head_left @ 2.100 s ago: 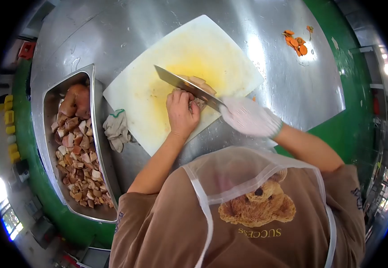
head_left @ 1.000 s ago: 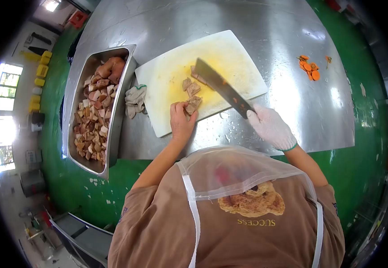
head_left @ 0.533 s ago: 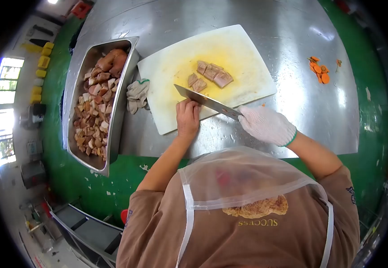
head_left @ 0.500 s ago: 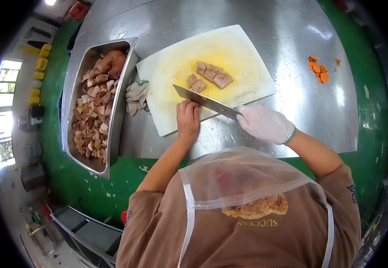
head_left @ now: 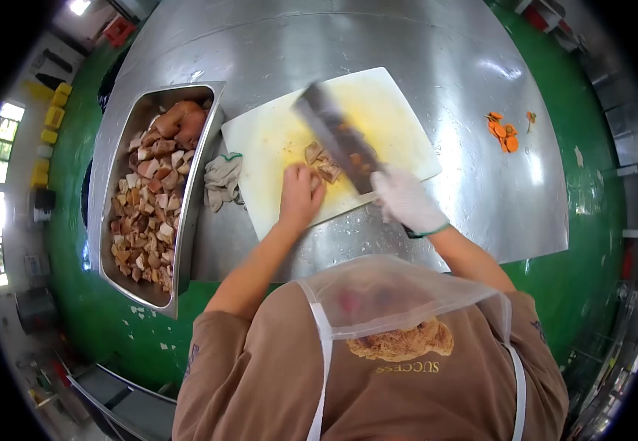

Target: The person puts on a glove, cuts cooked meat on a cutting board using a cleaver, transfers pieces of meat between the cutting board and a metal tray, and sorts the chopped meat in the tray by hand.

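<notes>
My gloved right hand [head_left: 409, 204] grips the handle of a cleaver [head_left: 337, 136], its wide blade smeared by motion over the meat. My bare left hand [head_left: 303, 195] rests at the near edge of a white cutting board [head_left: 392, 95], fingers curled beside the cut meat pieces [head_left: 326, 169]. Whatever those fingers hold, if anything, is hidden. Part of the cut meat lies behind the blade. Yellowish liquid stains the middle of the board.
Left of the board stands a deep metal tray [head_left: 181, 275] filled with diced meat [head_left: 150, 213] and a larger brown piece [head_left: 181, 123]. A crumpled glove [head_left: 222, 180] lies between them. Carrot slices [head_left: 503, 132] sit at right on the steel table [head_left: 473, 198].
The cleaver has swung up and away from my left hand, its blade now over the meat pieces. My left hand has curled more tightly. The whole view has shifted slightly.
</notes>
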The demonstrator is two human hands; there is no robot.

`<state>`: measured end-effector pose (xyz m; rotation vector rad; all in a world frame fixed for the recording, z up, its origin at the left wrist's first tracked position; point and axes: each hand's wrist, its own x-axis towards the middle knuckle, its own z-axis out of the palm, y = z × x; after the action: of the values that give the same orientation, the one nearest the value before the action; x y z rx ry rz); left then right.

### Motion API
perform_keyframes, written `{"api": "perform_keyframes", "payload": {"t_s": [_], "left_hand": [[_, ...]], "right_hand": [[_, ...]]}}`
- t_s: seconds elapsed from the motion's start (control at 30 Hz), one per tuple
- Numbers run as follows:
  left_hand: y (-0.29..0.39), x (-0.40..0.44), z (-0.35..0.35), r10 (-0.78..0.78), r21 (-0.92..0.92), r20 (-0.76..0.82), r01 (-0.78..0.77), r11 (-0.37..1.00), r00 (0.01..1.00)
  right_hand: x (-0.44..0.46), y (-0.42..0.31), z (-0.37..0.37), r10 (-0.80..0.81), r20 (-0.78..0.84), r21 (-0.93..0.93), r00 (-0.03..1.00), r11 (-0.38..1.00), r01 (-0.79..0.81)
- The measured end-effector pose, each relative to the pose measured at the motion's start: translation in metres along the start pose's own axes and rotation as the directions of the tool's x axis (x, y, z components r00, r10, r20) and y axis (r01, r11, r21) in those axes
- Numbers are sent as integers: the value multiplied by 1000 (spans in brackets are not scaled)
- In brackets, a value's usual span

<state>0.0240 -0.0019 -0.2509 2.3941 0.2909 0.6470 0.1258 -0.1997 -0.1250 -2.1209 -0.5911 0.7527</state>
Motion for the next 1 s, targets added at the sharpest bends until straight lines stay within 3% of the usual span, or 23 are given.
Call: {"api": "perform_keyframes", "payload": {"t_s": [0.03, 0.1, 0.13, 0.2, 0.27, 0.3, 0.37, 0.4, 0.5, 0.63, 0.67, 0.77, 0.83, 0.9, 0.93, 1.0], "left_hand": [[-7, 10, 2, -42, -2, -75, 42, 999, 996], [-10, 35, 5, 6, -16, -72, -7, 1000, 997], [-8, 49, 7, 29, -20, -79, -31, 999, 996], [3, 71, 8, 61, -33, 142, -57, 998, 988], [30, 93, 10, -32, 245, 366, -63, 967, 930], [36, 100, 10, -58, 271, 445, -73, 960, 894], [51, 106, -1, -83, 324, 560, -125, 938, 825], [40, 101, 7, -30, 250, 537, -126, 960, 843], [26, 71, 22, 65, 180, 232, -108, 978, 971], [21, 45, 9, 22, 92, -22, -20, 996, 1000], [6, 42, 33, -15, -32, -3, 15, 999, 1000], [-7, 37, 37, -69, -198, -190, 31, 980, 979], [-11, 41, 9, -130, -182, -219, 90, 979, 967], [-6, 37, -50, -91, -108, -369, 54, 993, 925], [-4, 36, -80, -74, -29, -442, 68, 997, 894], [-20, 38, -123, -10, -104, -558, -58, 993, 830]], "right_hand": [[-11, 0, -11, 132, -28, 209, 991, 970, -123], [-17, 17, -28, 334, -11, 562, 943, 782, -270], [-19, 23, -34, 394, -29, 598, 919, 743, -300], [-23, 63, -39, 480, 32, 675, 877, 636, -373], [-16, 86, -30, 497, 167, 720, 852, 528, -450], [-14, 83, -19, 518, 224, 733, 825, 468, -493], [-13, 51, 13, 575, 75, 662, 815, 582, -472], [-9, 52, 25, 561, 98, 657, 822, 584, -477], [5, 41, 49, 512, 132, 652, 849, 600, -463], [21, 44, 70, 453, 145, 547, 880, 704, -453], [20, 39, 72, 448, 155, 527, 880, 716, -457], [14, -8, 84, 373, 142, 546, 917, 743, -387], [18, -24, 89, 329, 155, 495, 931, 790, -362], [24, -43, 93, 264, 211, 421, 941, 844, -331], [30, -58, 100, 215, 223, 375, 951, 881, -287], [37, -105, 110, -3, 309, 325, 951, 940, -103]]}}
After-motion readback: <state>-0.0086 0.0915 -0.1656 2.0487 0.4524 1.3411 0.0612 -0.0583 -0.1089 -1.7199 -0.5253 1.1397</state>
